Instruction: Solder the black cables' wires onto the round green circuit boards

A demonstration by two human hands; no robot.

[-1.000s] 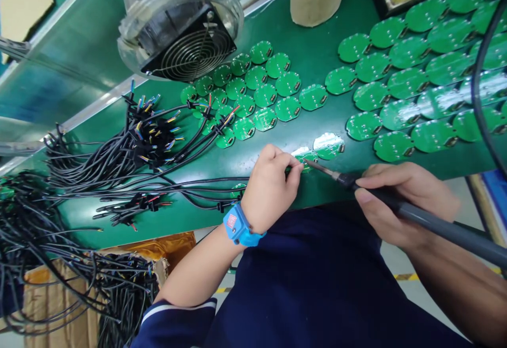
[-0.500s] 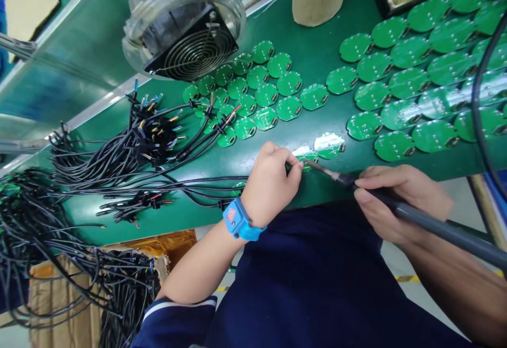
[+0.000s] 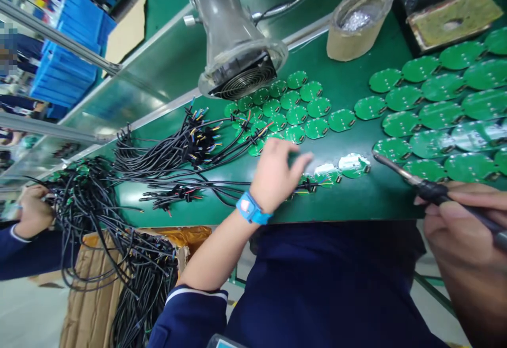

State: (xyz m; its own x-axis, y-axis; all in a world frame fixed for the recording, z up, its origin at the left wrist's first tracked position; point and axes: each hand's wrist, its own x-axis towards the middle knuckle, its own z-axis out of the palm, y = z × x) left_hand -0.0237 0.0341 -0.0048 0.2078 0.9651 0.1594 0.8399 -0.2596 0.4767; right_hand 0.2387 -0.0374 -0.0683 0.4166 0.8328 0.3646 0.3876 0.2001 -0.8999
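Observation:
My left hand [image 3: 277,171], with a blue wrist strap [image 3: 250,208], hovers over the bench with thumb and fingers apart and nothing visible between them. Below its fingers, black cables with coloured wire ends [image 3: 309,184] lie beside a shiny round green circuit board [image 3: 328,172]. A second glossy board [image 3: 354,165] sits just to the right. My right hand [image 3: 467,226] grips a soldering iron [image 3: 431,192] by its dark handle. The iron's metal tip points left, over the edge of the right-hand group of green boards [image 3: 430,144].
A fume hood with a fan [image 3: 247,76] stands behind the middle boards [image 3: 295,113]. Bundled black cables [image 3: 158,150] lie left. A cardboard box [image 3: 89,290] of cables is below. A tape roll [image 3: 356,31] stands behind. Another person's hand [image 3: 35,210] touches cables at far left.
My left hand has opened from a pinch and lifted off the board. My right hand has drawn the soldering iron away to the right. The view has shifted, showing another person's arm at left.

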